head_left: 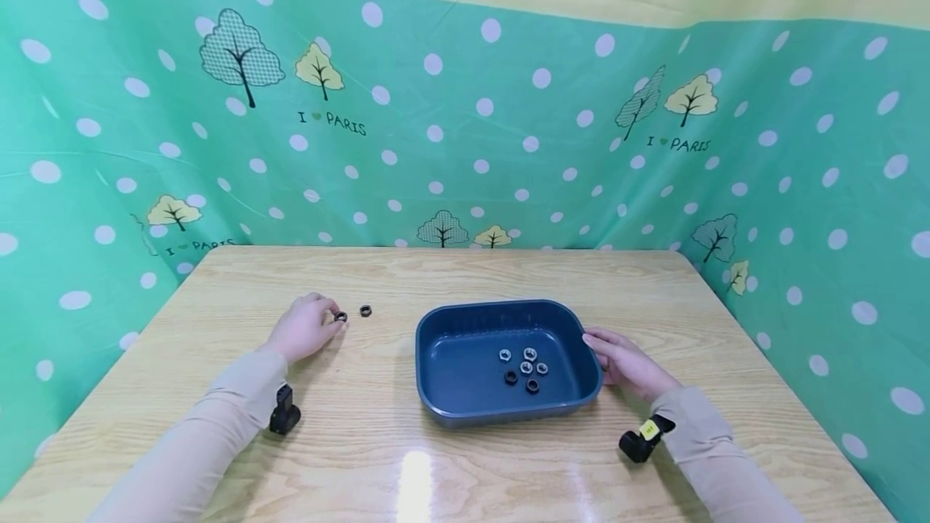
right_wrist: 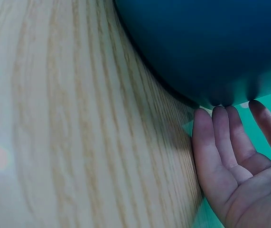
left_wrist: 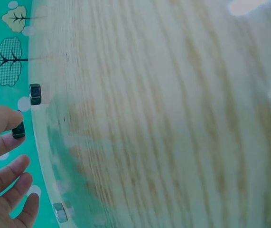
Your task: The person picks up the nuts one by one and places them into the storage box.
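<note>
Worktop (head_left: 363,426) as I view it from my remote station, the clock face centred on the blue tray (head_left: 459,378). Between nine and ten o'clock, the left hand (head_left: 301,329) has its fingers gripping a dark nut (head_left: 341,317) at the tips; whether the nut is clear of the surface I cannot tell. A second dark nut (head_left: 366,311) lies just beside it, at about three o'clock; the left wrist view adds a silver nut (left_wrist: 60,213) near the same fingers. At three o'clock of the tray, the right hand (head_left: 628,363) has its fingers extended, tips touching the outer wall. Inside lie four silver nuts (head_left: 530,353), with two dark nuts (head_left: 511,378) towards six o'clock. I judge the step in hand to be a pick-up; the next move calls for a firm pinch and a clean lift past the neighbouring nut, with the tray steadied.
</note>
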Demonstrator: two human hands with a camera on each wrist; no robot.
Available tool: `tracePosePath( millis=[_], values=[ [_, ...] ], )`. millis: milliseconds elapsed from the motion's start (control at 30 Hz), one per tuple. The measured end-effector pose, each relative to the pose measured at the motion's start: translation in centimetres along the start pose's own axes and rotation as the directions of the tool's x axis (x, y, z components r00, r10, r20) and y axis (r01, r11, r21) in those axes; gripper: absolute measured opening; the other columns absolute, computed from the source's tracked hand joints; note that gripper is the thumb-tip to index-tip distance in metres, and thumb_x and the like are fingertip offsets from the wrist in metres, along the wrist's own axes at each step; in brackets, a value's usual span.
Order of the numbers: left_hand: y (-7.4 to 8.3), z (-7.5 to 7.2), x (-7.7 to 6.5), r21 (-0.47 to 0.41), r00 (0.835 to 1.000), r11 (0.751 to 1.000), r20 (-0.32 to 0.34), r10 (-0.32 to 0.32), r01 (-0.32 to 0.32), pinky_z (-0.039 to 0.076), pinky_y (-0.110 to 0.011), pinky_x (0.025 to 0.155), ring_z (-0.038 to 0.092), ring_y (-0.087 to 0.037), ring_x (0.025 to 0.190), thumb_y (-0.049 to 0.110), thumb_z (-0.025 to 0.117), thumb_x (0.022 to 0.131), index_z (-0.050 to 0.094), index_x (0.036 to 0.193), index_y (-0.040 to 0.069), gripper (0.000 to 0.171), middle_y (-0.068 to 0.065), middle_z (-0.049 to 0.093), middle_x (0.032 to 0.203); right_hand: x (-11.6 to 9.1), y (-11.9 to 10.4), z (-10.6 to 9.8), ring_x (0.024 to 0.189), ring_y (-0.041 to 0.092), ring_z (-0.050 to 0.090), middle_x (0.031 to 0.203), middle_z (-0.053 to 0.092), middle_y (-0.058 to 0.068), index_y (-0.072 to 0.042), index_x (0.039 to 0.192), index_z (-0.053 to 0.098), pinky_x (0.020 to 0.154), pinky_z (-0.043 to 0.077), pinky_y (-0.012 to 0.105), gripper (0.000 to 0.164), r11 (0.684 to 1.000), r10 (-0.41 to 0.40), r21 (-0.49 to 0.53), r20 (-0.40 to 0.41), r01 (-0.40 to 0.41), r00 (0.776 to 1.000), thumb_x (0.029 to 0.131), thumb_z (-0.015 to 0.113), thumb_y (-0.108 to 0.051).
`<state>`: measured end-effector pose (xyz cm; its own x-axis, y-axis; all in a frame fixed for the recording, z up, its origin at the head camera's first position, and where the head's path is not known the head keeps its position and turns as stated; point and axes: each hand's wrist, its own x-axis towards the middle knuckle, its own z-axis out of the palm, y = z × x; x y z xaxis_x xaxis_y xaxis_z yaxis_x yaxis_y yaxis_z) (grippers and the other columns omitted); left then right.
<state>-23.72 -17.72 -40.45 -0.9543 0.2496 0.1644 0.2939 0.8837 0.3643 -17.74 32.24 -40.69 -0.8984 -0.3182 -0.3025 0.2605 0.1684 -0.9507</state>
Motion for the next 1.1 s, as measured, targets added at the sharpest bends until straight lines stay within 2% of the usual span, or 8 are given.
tracePosePath(
  millis=[267, 467, 700, 1100],
  values=[
    [0.4, -0.5, -0.2, -0.037, 1.000, 0.999, -0.008, -0.002, 0.002, 0.041, -0.057, 0.094, 0.053, -0.045, 0.106, 0.017, 0.064, 0.087, 0.064, 0.098, -0.003, 0.022, -0.027, 0.057, 0.112, -0.1, -0.2, 0.2, 0.093, 0.008, 0.065, 0.109, 0.067, -0.001, 0.008, 0.142, 0.023, 0.083, 0.053, 0.037, 0.064, 1.000, 0.013, -0.005, -0.017, -0.013, 1.000, 0.100, 0.044, -0.035],
    [0.2, -0.7, -0.1, -0.050, 1.000, 0.999, -0.016, 0.000, -0.001, 0.040, -0.057, 0.096, 0.052, -0.046, 0.108, 0.016, 0.064, 0.087, 0.064, 0.100, -0.003, 0.024, -0.029, 0.056, 0.115, 0.0, -0.1, 0.1, 0.091, 0.008, 0.066, 0.105, 0.068, -0.002, 0.008, 0.140, 0.027, 0.081, 0.054, 0.036, 0.062, 1.000, 0.007, 0.000, -0.021, -0.007, 1.000, 0.099, 0.045, -0.035],
    [0.1, -0.9, 0.0, -0.057, 1.000, 0.998, -0.021, -0.003, 0.001, 0.039, -0.058, 0.097, 0.051, -0.047, 0.110, 0.018, 0.064, 0.087, 0.064, 0.099, -0.003, 0.024, -0.030, 0.055, 0.116, -0.1, 0.0, 0.0, 0.092, 0.007, 0.066, 0.106, 0.068, -0.004, 0.008, 0.142, 0.023, 0.081, 0.054, 0.035, 0.065, 1.000, 0.009, 0.014, -0.017, -0.009, 1.000, 0.099, 0.046, -0.036],
    [1.0, -1.7, 0.2, -0.083, 0.999, 0.996, -0.035, 0.014, -0.017, 0.038, -0.057, 0.099, 0.051, -0.045, 0.111, 0.018, 0.062, 0.088, 0.064, 0.100, -0.003, 0.025, -0.027, 0.055, 0.118, 0.0, 0.1, -0.1, 0.090, 0.006, 0.066, 0.100, 0.069, -0.008, 0.006, 0.137, 0.029, 0.079, 0.054, 0.034, 0.056, 1.000, -0.004, 0.027, -0.001, 0.004, 1.000, 0.100, 0.044, -0.033]
  ],
)
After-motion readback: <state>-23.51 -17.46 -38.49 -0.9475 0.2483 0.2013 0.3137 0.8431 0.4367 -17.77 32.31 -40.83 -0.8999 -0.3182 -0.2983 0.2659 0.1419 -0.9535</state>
